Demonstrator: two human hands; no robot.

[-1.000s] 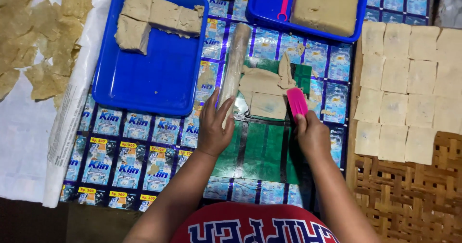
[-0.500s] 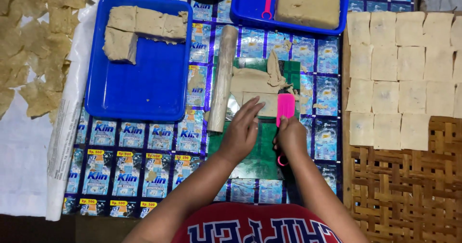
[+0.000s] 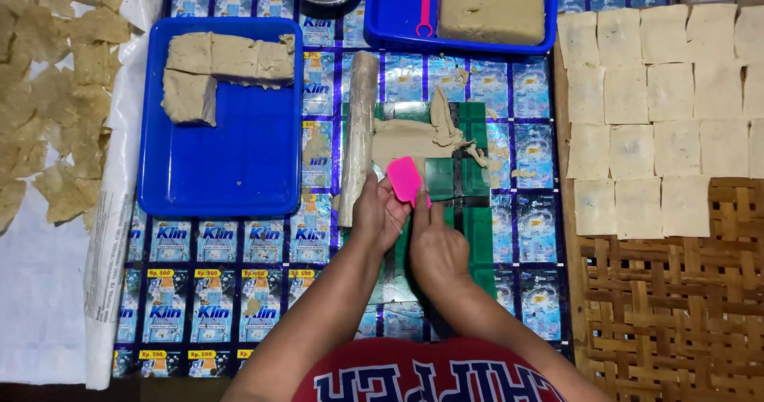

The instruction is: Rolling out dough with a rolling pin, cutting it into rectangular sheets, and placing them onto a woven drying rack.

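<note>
From the blue tray [image 3: 199, 187] rightward, the left hand [image 3: 380, 215] is curled beside the rolling pin [image 3: 358, 131], apparently empty. The right hand [image 3: 434, 247] pinches the pink scraper [image 3: 406, 179] at the thin dough [image 3: 410, 139]'s near edge. Pushed too steeply, I reckon that sheet could tear.

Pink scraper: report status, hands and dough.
Both hands on pink scraper: left hand, right hand. Dough sheet lies just beyond, on green board. Rolling pin alongside left.

Both hands [image 3: 410, 227] together, fingers [image 3: 419, 207] curled.
</note>
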